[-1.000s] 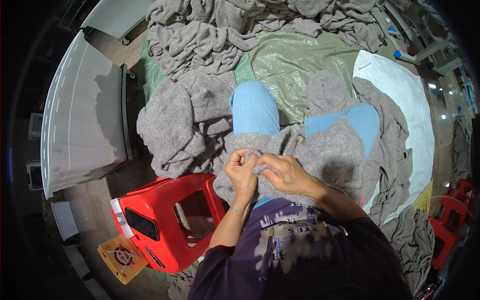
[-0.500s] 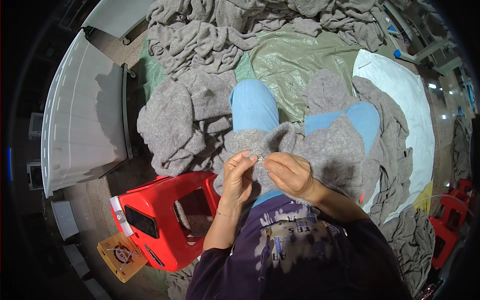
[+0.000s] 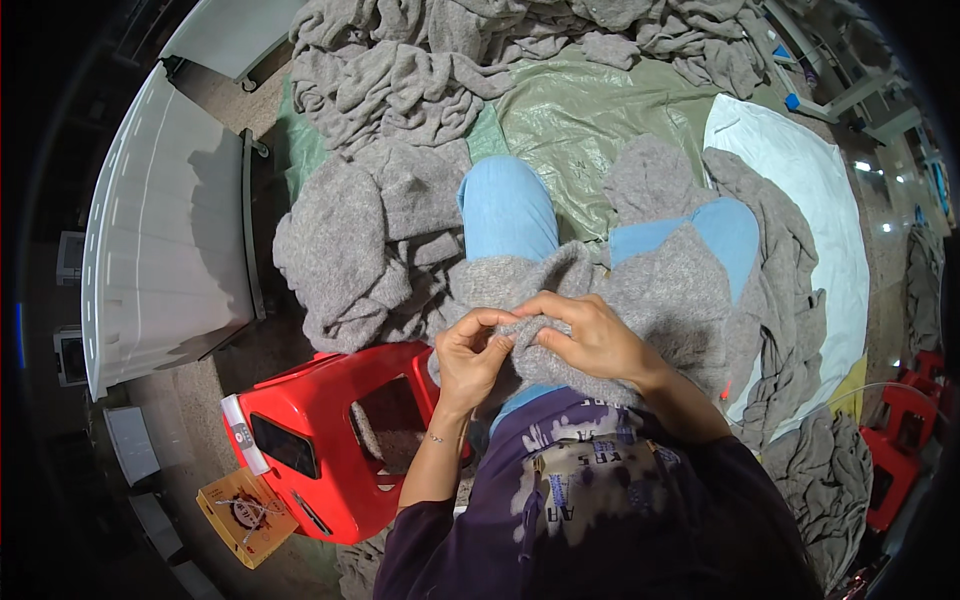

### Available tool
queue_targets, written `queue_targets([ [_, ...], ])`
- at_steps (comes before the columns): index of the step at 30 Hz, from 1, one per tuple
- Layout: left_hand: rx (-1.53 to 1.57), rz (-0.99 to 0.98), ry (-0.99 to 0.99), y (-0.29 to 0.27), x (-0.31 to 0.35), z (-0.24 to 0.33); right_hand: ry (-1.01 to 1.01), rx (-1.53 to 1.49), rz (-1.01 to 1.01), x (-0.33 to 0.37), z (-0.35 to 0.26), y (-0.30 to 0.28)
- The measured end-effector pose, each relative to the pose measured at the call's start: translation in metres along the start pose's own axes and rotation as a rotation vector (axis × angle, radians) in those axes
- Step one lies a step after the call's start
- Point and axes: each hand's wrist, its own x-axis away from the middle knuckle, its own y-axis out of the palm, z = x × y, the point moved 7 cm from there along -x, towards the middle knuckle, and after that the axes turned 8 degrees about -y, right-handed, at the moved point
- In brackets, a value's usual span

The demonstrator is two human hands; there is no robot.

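Note:
A grey knitted garment (image 3: 665,300) lies spread over my lap and both knees. Above it, my left hand (image 3: 472,358) pinches a fold of the knit between thumb and fingers. My right hand (image 3: 590,338) grips the same fold from the other side, its index fingertip almost meeting the left one. A bunched bit of the fabric stands up between the two thumbs. Anything small between the fingertips is hidden. The fabric's far end drapes off to the right over my blue jeans (image 3: 508,205).
To my left stands a red plastic stool (image 3: 350,480) with a black phone (image 3: 284,445) on it, beside a yellow box (image 3: 245,515). Heaps of grey knits (image 3: 335,235) lie around me on green sheeting (image 3: 600,110). A white sheet (image 3: 800,220) is at right, a large white bin (image 3: 175,230) at left.
My right hand has turned and its fingers now reach over the knit toward my left fingertips. The fabric has been bunched up between my hands.

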Motion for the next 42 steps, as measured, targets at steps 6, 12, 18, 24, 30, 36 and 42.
queue_targets([
  [6,-0.071,0.123,0.064,-0.003,0.001,0.003,-0.059,0.275,-0.026,0.002,-0.007,0.006],
  [12,-0.193,0.321,0.423,0.015,0.017,0.016,-0.11,0.278,0.316,0.011,-0.007,0.007],
  [18,-0.354,0.097,0.175,0.013,-0.001,0.007,-0.347,0.651,0.288,0.012,-0.021,0.0],
  [24,-0.207,0.01,-0.238,-0.058,-0.021,-0.043,0.053,0.338,-0.015,0.024,0.034,-0.039],
  [30,0.176,0.04,-0.235,-0.059,-0.018,-0.038,0.112,0.338,0.267,0.022,0.032,-0.063],
  [36,0.072,-0.077,-0.145,-0.006,-0.013,0.006,0.011,0.137,0.176,-0.009,-0.03,-0.028],
  [42,0.15,-0.186,-0.251,0.013,-0.011,0.012,-0.068,-0.022,-0.05,-0.003,0.002,-0.008],
])
